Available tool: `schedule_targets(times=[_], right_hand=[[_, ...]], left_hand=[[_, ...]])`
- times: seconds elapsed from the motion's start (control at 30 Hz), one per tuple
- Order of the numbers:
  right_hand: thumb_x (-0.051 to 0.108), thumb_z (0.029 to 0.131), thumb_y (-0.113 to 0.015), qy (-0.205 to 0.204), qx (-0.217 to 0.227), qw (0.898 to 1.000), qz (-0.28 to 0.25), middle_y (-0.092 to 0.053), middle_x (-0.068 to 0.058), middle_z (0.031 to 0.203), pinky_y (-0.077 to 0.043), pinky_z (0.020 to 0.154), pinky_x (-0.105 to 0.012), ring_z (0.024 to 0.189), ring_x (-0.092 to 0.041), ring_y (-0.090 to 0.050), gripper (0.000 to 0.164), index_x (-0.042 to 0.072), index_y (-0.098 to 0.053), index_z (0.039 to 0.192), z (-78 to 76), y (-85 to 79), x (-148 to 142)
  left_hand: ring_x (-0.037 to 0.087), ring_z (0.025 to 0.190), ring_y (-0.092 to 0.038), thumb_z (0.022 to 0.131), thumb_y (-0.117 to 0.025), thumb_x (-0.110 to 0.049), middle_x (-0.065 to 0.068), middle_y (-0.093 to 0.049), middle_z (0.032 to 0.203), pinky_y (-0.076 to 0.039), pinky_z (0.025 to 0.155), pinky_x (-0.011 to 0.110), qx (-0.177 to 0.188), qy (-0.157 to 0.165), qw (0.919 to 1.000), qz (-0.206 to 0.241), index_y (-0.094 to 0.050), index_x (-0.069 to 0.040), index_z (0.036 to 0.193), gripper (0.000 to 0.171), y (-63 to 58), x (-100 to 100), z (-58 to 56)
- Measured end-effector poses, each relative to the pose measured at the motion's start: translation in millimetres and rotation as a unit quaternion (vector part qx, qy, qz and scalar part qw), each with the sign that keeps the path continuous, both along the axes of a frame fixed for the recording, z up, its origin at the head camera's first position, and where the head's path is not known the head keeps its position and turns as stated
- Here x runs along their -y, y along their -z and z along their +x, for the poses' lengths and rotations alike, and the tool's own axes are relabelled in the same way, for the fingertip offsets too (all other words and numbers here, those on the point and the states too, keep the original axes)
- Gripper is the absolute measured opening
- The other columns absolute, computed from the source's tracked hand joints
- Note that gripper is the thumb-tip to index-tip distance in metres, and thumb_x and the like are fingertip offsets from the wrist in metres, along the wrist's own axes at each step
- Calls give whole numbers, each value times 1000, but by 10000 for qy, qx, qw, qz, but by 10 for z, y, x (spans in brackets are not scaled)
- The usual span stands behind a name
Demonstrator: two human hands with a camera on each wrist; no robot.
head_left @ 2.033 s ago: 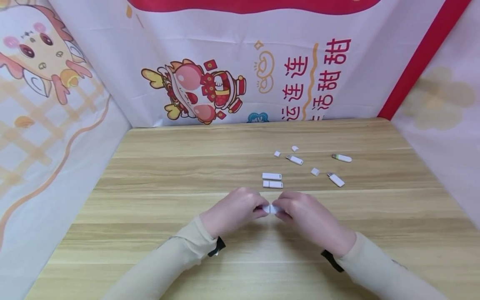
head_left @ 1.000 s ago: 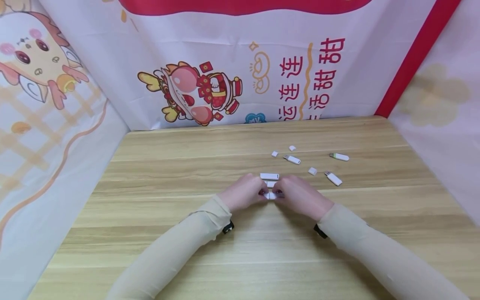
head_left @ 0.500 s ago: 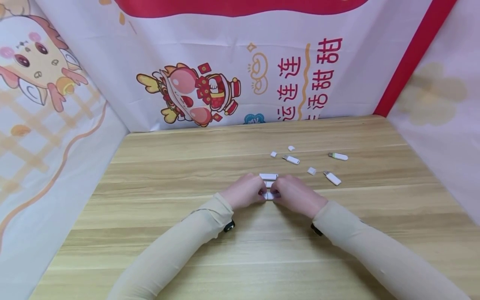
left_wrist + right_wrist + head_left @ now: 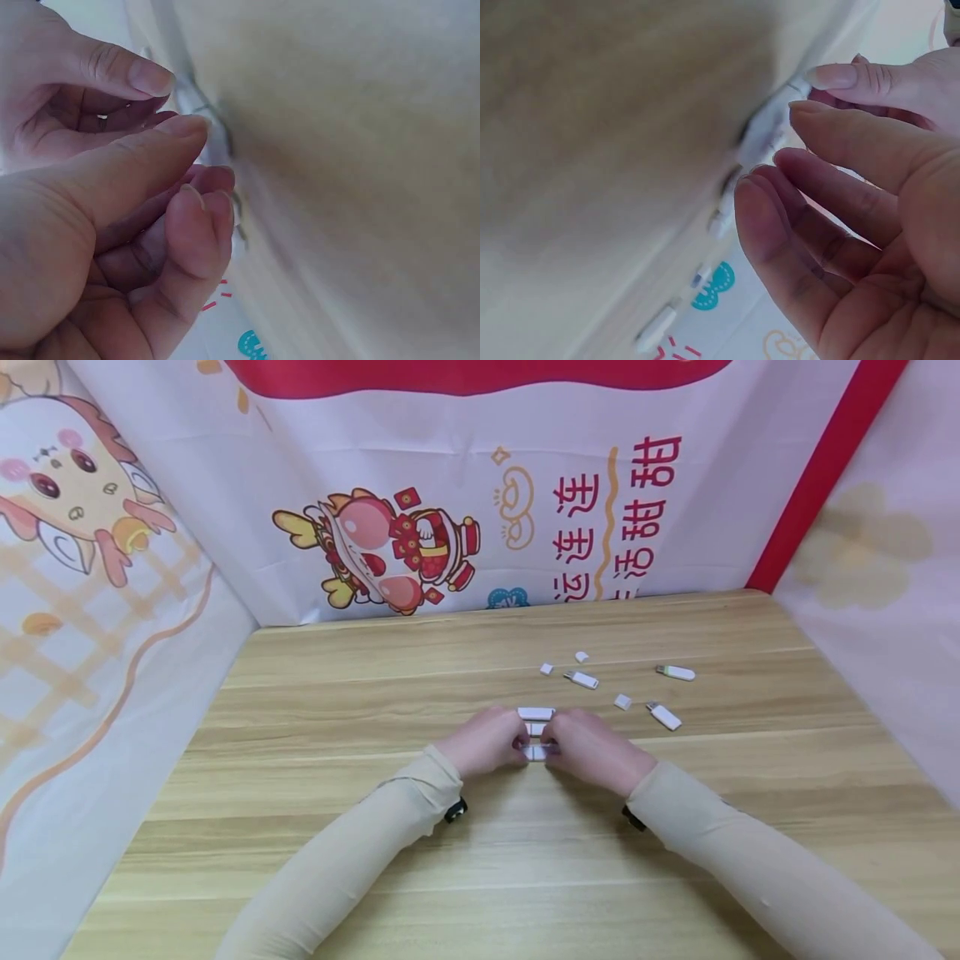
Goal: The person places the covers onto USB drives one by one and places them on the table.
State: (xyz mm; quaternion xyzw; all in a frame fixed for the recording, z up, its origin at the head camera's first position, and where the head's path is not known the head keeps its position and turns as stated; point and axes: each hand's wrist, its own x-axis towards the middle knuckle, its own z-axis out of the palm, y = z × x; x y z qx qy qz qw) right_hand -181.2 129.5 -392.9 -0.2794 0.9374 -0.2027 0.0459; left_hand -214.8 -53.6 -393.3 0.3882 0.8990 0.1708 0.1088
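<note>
A white capped USB stick [image 4: 535,753] lies crosswise at the tabletop, its cap seam showing between the two hands. My left hand [image 4: 486,742] holds its left end between thumb and curled fingers. At the other end, my right hand [image 4: 596,750] has thumb and fingertips around the stick. Just beyond it lie a second white USB stick [image 4: 537,729], partly covered by the hands, and a third white stick [image 4: 536,713], all parallel. From the left wrist view, the left thumb [image 4: 184,126] overlaps the stick [image 4: 216,142]; the right wrist view shows the right fingertips [image 4: 751,187] close by it.
Farther back on the wooden table [image 4: 337,693] lie uncapped USB sticks: one white [image 4: 582,679], one with a green band [image 4: 678,672], another white [image 4: 665,717]. Loose caps lie near them, one squarish [image 4: 622,702]. A printed cloth [image 4: 435,427] rises behind the table's back edge.
Both hands have carried the USB stick away from the body, up to the two parallel sticks. Over the last half second the hands have barely moved.
</note>
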Motion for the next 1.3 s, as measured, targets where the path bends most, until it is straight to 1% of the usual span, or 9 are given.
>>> schedule_targets(times=[0.1, 0.2, 0.33, 0.5, 0.63, 0.83, 0.97, 1.03, 1.3], right_hand=[[5, 85, -75, 218, 123, 9997, -4, -67, -3, 83, -50, 61, -26, 66, -10, -56, 8, 3, -75, 93, -20, -68, -43], [6, 86, -73, 405, 129, 9991, 33, -68, -6, 89, -52, 66, -29, 72, -12, -58, 12, 2, -75, 97, -51, -141, -102], [8, 86, -75, 429, -61, 9990, 55, -70, -5, 91, -55, 73, -35, 80, -16, -63, 13, 2, -76, 98, -118, -229, -204], [10, 87, -76, 453, -179, 9986, 229, -73, -7, 93, -56, 79, -38, 86, -20, -67, 16, 1, -76, 101, -220, -354, -331], [12, 88, -76, 557, -214, 9975, 379, -72, -10, 97, -56, 81, -40, 89, -23, -67, 20, 0, -75, 104, -321, -428, -435], [13, 88, -76, 746, -323, 9952, 550, -71, -7, 90, -55, 78, -40, 82, -20, -65, 17, 3, -76, 101, -495, -483, -576], [13, 89, -75, 856, -157, 9948, 529, -72, -7, 90, -54, 75, -39, 77, -19, -63, 16, 2, -76, 101, -610, -495, -633], [12, 89, -74, 880, -95, 9948, 504, -72, -8, 91, -54, 74, -39, 75, -19, -62, 15, 2, -76, 100, -662, -492, -653], [12, 89, -73, 988, 114, 9938, 497, -73, -11, 98, -52, 85, -44, 87, -25, -66, 18, 0, -75, 104, -876, -361, -700]], left_hand=[[8, 56, -50, 82, -77, -7, -4, -63, 67, -43, 53, 23, 194, -117, 9997, 80, -76, -6, 81, 2, -40, 8, -46], [9, 58, -53, 85, -77, -10, -3, -65, 70, -45, 54, 23, 235, -219, 9994, 106, -77, -5, 88, 6, -105, 7, -103], [9, 68, -60, 86, -78, -13, 0, -70, 81, -50, 64, 22, 30, -246, 9997, 8, -77, -5, 99, 15, -200, -19, -200], [13, 85, -66, 88, -76, -15, 5, -73, 98, -53, 79, 27, -124, -272, 9994, -168, -75, -5, 109, 23, -291, -86, -348], [14, 90, -65, 90, -75, -18, 4, -72, 103, -52, 84, 30, -169, -371, 9986, -328, -73, -7, 114, 26, -357, -147, -504], [12, 87, -64, 90, -75, -18, 2, -71, 100, -51, 82, 28, -251, -345, 9986, -325, -73, -7, 115, 27, -420, -254, -795], [15, 89, -63, 88, -77, -17, 3, -71, 98, -51, 83, 29, -322, -220, 9987, -335, -72, -7, 114, 28, -439, -347, -952], [15, 89, -62, 87, -77, -17, 3, -70, 97, -50, 83, 30, -323, -174, 9987, -346, -72, -7, 114, 28, -423, -392, -1022], [17, 90, -61, 86, -79, -17, 5, -69, 97, -49, 84, 32, -53, -93, 9987, -506, -72, -6, 115, 32, -249, -493, -1297]])
